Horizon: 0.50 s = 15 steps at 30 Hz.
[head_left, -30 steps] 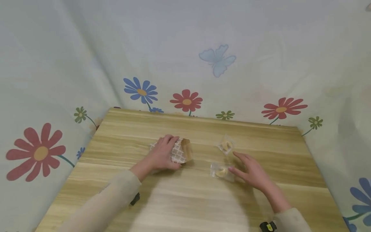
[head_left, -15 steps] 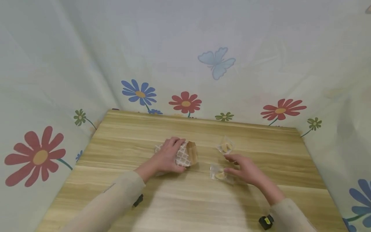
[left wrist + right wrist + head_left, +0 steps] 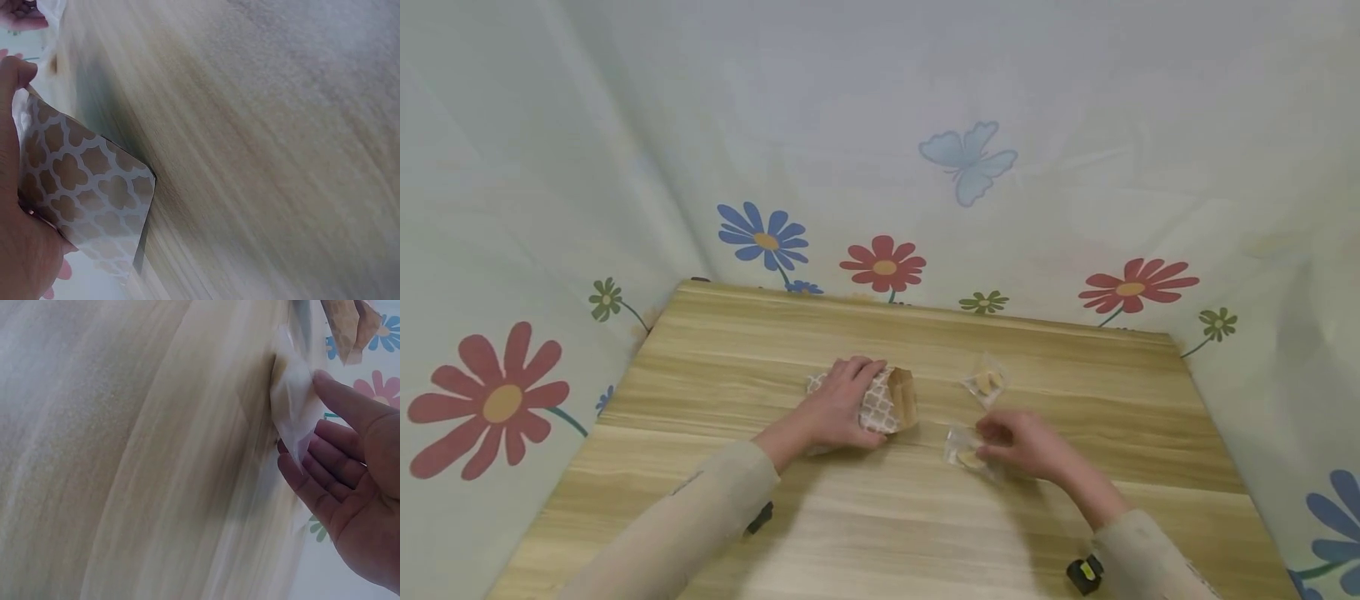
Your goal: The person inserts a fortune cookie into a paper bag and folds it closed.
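My left hand [image 3: 838, 408] grips a small paper bag [image 3: 880, 402] with a white lattice pattern, lying on its side. The bag's brown mouth faces right and stands open. In the left wrist view, thumb and fingers hold the patterned bag [image 3: 87, 181] from both sides. My right hand [image 3: 1026, 443] pinches the nearer clear plastic packet [image 3: 957, 448], which holds a pale yellow piece. In the right wrist view, the packet [image 3: 290, 394] sits between thumb and fingers. Just beyond that hand lies a second clear packet [image 3: 985, 382] with a similar piece. Fingers partly hide the nearer packet.
The wood-grain table [image 3: 895, 517] runs back to a pale curtain [image 3: 820, 108] printed with flowers and a butterfly. Curtain also closes in the left and right sides. Small black devices [image 3: 1084, 575] sit at both wrists.
My right hand has moved left, and its fingers have curled in to the thumb around the nearer packet. The left hand and paper bag have shifted slightly right. The farther packet stays put.
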Available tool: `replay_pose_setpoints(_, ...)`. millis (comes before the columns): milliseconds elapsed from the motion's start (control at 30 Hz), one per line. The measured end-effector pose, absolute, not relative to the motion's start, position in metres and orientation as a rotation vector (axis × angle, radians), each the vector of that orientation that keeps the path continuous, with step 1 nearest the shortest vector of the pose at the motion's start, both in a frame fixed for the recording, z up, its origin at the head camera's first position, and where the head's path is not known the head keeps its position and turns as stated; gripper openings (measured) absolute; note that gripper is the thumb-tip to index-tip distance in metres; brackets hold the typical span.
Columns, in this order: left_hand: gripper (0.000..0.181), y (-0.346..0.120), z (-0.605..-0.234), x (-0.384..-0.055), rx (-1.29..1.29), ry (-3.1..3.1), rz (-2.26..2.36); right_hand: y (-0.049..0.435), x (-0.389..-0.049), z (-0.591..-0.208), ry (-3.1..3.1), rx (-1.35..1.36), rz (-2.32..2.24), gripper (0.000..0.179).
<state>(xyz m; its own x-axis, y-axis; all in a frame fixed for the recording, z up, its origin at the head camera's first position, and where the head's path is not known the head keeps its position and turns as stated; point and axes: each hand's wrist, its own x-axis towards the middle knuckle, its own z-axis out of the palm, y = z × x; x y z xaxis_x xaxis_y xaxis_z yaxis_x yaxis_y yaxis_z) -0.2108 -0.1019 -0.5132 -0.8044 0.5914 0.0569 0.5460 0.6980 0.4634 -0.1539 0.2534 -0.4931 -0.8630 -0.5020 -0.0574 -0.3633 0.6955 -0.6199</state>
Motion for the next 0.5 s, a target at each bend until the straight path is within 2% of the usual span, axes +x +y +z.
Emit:
replay_pose_setpoints(267, 0.121, -0.1020, -0.5108, -0.2087, 0.955, 2.799, 0.712, 0.2497, -0.1553, -0.4904, 2.611, -0.695, -0.905, 0.038)
replay_pose_setpoints(500, 0.122, -0.1018, -0.5107, -0.2073, 0.960, 2.793, 0.715, 0.2455, -0.1540, -0.4888, 2.557, -0.719, -0.909, 0.028)
